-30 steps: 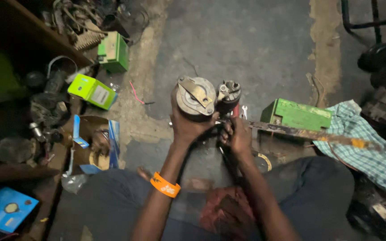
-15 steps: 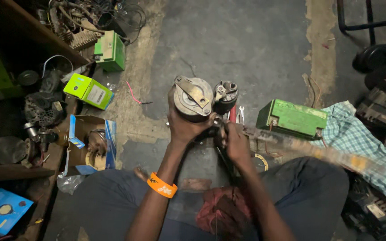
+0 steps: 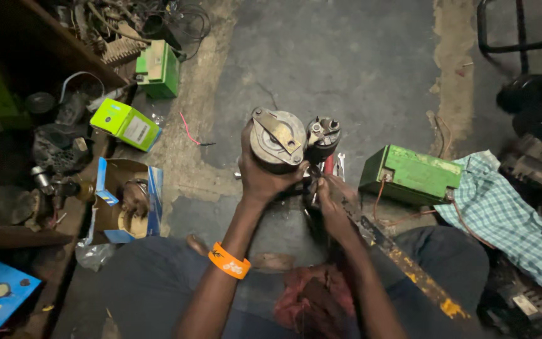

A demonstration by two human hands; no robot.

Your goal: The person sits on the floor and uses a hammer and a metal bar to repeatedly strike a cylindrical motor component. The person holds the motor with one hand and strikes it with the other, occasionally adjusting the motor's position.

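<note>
Centre frame: left hand (image 3: 265, 179) gripping starter motor (image 3: 278, 139) upright above floor (image 3: 359, 69). Right hand (image 3: 337, 199) pinching sth small below solenoid (image 3: 322, 137), fingers closed. Judging: keeping motor steady, working w/ small moves near green battery (image 3: 412, 176).

Both hands (image 3: 296, 188) forward, fingers curled

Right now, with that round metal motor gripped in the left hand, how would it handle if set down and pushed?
The motor looks solid metal, so probably heavy for its size. Its round body might roll if laid sideways. The left hand wraps it fully, suggesting a stiff, greasy, possibly slippery casing.
</note>
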